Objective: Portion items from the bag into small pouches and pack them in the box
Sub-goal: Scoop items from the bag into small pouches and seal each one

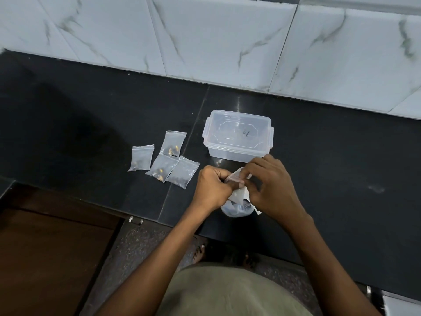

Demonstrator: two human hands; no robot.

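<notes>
A clear plastic bag (pixel 237 208) with dark contents stands on the black counter (pixel 91 124) near its front edge. My left hand (pixel 213 190) and my right hand (pixel 271 185) both pinch the bag's gathered top, close together above it. Just behind them stands a clear plastic box (pixel 238 137) with its clip lid on. Left of the hands lie several small zip pouches (pixel 168 158) with dark and golden bits inside, two of them overlapping; one pouch (pixel 141 158) lies apart at the left.
A white marbled tile wall (pixel 227 37) rises behind the counter. A brown cabinet door (pixel 50 252) sits below the counter at left. The speckled floor and my feet (pixel 199 253) show below the counter edge.
</notes>
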